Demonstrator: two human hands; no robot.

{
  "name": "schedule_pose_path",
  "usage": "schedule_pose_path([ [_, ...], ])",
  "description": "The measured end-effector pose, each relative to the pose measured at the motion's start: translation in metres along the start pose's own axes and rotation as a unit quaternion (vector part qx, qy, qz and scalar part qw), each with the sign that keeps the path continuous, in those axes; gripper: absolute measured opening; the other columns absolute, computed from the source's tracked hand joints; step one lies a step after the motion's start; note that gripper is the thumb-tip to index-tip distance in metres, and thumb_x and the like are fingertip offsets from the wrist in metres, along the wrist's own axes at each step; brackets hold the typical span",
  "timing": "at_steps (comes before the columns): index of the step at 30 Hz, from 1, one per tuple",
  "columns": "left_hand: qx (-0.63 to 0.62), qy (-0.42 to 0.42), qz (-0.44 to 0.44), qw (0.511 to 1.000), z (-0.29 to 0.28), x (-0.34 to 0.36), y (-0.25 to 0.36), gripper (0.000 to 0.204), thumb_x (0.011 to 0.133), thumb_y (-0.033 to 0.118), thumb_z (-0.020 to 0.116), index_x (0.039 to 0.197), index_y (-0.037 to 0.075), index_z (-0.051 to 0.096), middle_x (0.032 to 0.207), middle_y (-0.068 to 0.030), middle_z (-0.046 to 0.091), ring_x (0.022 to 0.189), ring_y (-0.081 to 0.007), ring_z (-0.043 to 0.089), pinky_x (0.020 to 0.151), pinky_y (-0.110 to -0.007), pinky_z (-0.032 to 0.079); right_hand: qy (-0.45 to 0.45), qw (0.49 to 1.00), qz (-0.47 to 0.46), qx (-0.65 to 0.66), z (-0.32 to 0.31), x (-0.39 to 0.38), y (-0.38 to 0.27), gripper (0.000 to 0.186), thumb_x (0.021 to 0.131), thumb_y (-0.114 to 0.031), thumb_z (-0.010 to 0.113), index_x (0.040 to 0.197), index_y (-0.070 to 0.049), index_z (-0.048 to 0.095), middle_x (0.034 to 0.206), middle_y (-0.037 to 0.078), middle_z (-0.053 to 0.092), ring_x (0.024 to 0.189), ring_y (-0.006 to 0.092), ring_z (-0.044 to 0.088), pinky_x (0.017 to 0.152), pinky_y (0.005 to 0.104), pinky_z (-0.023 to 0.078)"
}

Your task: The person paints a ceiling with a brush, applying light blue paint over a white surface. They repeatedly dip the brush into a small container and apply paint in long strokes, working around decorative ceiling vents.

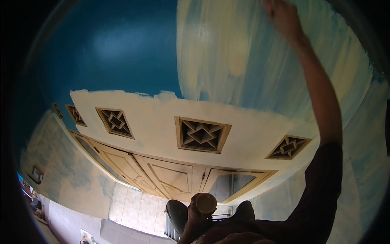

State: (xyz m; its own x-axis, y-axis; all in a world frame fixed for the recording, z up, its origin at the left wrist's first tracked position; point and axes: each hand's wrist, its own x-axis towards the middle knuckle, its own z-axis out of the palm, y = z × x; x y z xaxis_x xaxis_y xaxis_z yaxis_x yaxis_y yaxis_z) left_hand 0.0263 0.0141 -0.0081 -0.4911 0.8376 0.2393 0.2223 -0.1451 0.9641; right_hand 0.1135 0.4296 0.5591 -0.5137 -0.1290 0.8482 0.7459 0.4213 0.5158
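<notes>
My right arm reaches high up to the wall, and my right hand [282,18] is closed near the top edge of the view. Whatever it grips is cut off or too blurred to make out. Around it the wall carries streaky cream paint [227,44] brushed over blue. Low in front of my body, my left hand [196,217] is wrapped round a small round tub [206,203], seen from above, with something cream-coloured inside. Bare dark blue wall [113,49] lies to the left of the streaks, and a cream band [150,110] runs below both.
Square lattice vents [202,134] line the cream band. Beneath them are a panelled wooden door [170,175] and a glazed panel [231,185]. Far below lies a tiled floor [134,207], with metal bars [172,227] by my legs. A small box [37,175] hangs on the left wall.
</notes>
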Motion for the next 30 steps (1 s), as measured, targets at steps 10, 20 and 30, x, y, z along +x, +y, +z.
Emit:
schedule_pose_path([
  [10,0.098,0.058,0.068,0.991,-0.022,-0.005,-0.016,0.071,0.061,0.025,0.095,0.119,0.004,0.059,0.108,-0.0145,0.07,0.097,-0.0282,0.071,0.083,-0.038,0.058,-0.207,0.863,0.003,0.462,-0.068,-0.313,-0.214,0.05,0.092,-0.002,0.062,0.14,-0.007,0.053,0.123,0.014,0.066,0.101,0.0224,0.07,0.085,0.0336,0.059],
  [20,0.058,0.033,-0.008,0.998,-0.018,-0.007,0.004,0.073,0.062,0.021,0.095,0.12,0.003,0.056,0.107,-0.0127,0.07,0.098,-0.0251,0.07,0.083,-0.037,0.058,0.18,0.96,-0.06,0.209,-0.095,0.045,-0.079,0.015,0.093,-0.008,0.059,0.106,-0.001,0.062,0.091,0.022,0.069,0.079,0.0391,0.069,0.068,0.0474,0.055],
  [30,0.046,0.043,0.07,0.996,-0.008,-0.004,0.004,0.07,0.064,0.018,0.093,0.121,0.001,0.057,0.11,-0.014,0.069,0.098,-0.0247,0.071,0.083,-0.036,0.058,0.068,0.975,-0.104,0.182,-0.02,-0.113,-0.156,0.044,0.08,-0.008,0.073,0.123,-0.008,0.06,0.122,0.012,0.067,0.103,0.0245,0.07,0.083,0.0345,0.061],
])
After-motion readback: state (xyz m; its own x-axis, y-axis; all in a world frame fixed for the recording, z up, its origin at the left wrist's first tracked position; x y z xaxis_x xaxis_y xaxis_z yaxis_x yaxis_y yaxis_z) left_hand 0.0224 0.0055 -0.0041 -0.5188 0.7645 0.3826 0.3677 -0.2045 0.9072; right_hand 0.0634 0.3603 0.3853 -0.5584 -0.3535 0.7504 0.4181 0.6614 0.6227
